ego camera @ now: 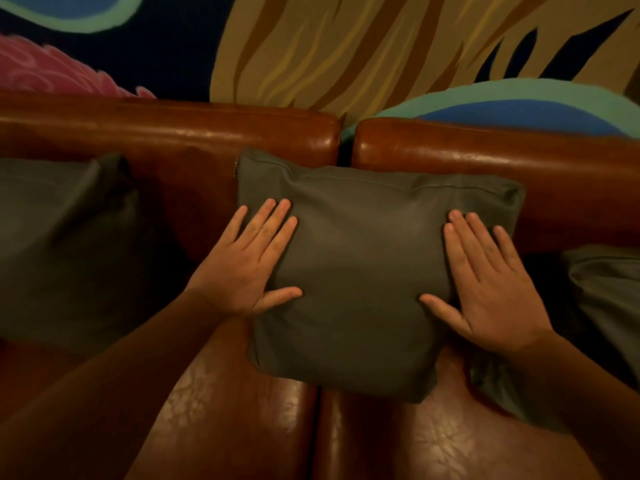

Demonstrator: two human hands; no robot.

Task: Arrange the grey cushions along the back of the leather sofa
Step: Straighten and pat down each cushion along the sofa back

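Nearest me, my left hand (244, 263) and right hand (491, 282) lie flat, fingers (273, 223) straight, pressing the middle grey cushion (360, 271) on the leather sofa (239, 420). It leans against the backrest (485, 154) across the seam (soft, light, dimpling under my palms). I'd take it by the side edges; two more cushions (52, 244) flank it.

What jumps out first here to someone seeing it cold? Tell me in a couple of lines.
The eye lands on the middle grey cushion, propped against the brown leather sofa back right over the gap between its two sections, with the left hand and right hand pressed flat on its face. Next comes the bright painted mural behind the sofa, then a left cushion and a right cushion at the frame edges.
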